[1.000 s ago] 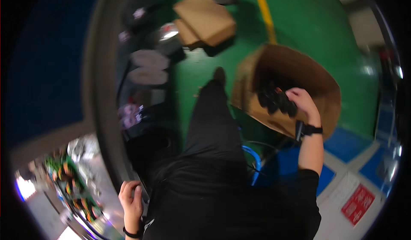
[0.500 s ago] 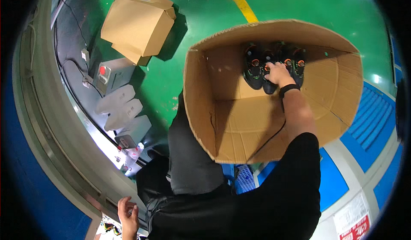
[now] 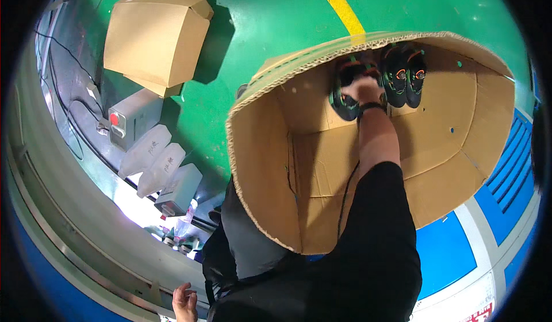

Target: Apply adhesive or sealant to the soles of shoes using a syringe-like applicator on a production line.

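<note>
Now R hand (image 3: 363, 89), blurred, grip can't tell, is at left blk sneakers (image 3: 345, 108), far side of cardboard box (image 3: 259, 149), L hand (image 3: 185, 301) half-curled, empty, & a sideways bump could skew right pair (image 3: 414, 86).

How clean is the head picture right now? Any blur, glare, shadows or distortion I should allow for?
Head view: the right hand is smeared by blur over the dark shoes; head view: white glare beside the pale jugs, at left; head view: shadows inside the open carton; head view: its rim looks bowed, likely partly fisheye, with black corners.
</note>
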Demonstrator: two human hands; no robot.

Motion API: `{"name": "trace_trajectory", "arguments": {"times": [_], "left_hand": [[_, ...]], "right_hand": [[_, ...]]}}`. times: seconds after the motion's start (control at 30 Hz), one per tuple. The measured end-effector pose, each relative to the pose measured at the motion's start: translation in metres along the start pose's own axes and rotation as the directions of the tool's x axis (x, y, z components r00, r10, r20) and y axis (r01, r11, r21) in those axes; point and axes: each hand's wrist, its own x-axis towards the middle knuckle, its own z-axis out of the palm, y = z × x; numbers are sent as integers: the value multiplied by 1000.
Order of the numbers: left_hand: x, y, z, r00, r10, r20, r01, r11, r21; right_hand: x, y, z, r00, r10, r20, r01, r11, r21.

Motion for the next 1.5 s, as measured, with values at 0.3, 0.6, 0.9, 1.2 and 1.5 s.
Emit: {"name": "trace_trajectory", "arguments": {"times": [0.3, 0.6, 0.9, 1.2, 1.5], "left_hand": [[-77, -1, 22, 954, 133, -267, -178, 972, -153], [-188, -66, 75, 496, 486, -720, -518, 831, 204], [-230, -229, 138, 139, 254, -957, -739, 670, 70], [-288, -338, 153, -206, 116, -972, -718, 657, 231], [-374, -391, 178, -374, -57, -926, -755, 597, 269]], "right_hand": [[-125, 77, -27, 915, -331, -233, 360, 928, 97], [-308, 59, -130, 820, -312, -480, 403, 910, 99], [-630, 28, -184, 325, -617, -717, 815, 567, -119], [-981, -49, -73, -739, -657, 147, 430, -629, -648], [-1078, -123, 139, -657, 152, 739, -433, -878, -205]]}}
